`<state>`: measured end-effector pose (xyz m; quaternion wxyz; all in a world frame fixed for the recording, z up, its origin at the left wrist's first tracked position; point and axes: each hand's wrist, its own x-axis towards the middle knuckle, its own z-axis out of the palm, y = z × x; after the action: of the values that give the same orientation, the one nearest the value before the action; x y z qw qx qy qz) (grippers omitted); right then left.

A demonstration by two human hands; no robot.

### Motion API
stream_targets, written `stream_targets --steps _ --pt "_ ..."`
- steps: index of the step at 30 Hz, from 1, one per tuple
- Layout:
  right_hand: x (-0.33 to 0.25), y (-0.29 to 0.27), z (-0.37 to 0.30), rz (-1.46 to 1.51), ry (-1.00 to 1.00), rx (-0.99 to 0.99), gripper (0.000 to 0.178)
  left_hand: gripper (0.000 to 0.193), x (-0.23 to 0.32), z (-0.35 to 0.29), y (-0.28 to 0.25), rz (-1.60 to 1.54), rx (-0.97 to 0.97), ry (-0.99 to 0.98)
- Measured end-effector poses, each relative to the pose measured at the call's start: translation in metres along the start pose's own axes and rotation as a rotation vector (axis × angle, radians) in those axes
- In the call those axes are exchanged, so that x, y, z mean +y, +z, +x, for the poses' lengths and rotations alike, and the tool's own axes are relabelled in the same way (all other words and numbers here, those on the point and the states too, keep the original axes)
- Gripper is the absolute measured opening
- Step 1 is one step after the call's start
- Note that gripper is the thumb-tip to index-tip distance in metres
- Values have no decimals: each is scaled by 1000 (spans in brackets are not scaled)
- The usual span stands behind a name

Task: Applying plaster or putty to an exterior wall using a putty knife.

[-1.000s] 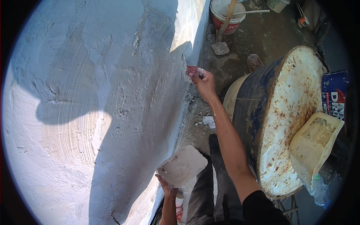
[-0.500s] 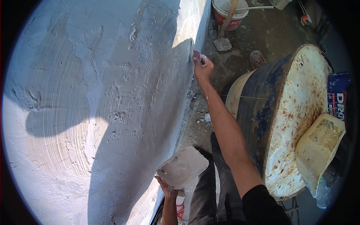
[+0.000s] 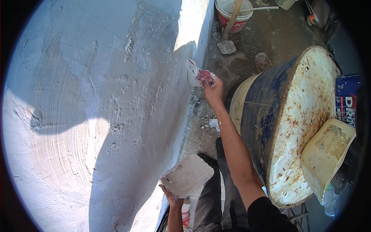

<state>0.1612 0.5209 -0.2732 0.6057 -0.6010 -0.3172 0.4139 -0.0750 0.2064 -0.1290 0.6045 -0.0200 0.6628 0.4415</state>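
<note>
My right hand (image 3: 213, 88) grips the red handle of a putty knife (image 3: 196, 75), whose whitish-smeared blade is at the surface of the wall (image 3: 127, 100). The wall is pale blue-white, with rough patches and curved trowel marks. Lower down, my left hand (image 3: 172, 198) holds a shallow tub (image 3: 188, 176) by its near left edge. Whitish paste coats the tub's inside. The fingers under the tub are partly hidden.
A large blue and cream drum (image 3: 266, 104) with a rusty white top stands at the right. On it lie a yellowish plastic container (image 3: 328, 152) and a blue box (image 3: 346, 96). A white and red bucket (image 3: 234, 19) sits at the far end.
My right hand has drawn the putty knife back toward me and turned it, so its blade shows more fully. The left hand and tub have barely moved.
</note>
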Motion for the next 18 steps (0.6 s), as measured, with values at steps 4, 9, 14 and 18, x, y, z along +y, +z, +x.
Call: stream_targets --steps 4,9,14,18 --pt "15 -8 43 78 66 247 20 71 -2 4 6 -10 -15 -23" --pt "21 -6 77 92 25 169 20 70 -1 -1 9 -39 -21 -31" --pt "14 -3 48 32 18 -83 17 71 1 -2 -3 15 -54 20" --pt "6 -5 24 97 38 -173 17 72 -1 0 -6 -63 7 -19"
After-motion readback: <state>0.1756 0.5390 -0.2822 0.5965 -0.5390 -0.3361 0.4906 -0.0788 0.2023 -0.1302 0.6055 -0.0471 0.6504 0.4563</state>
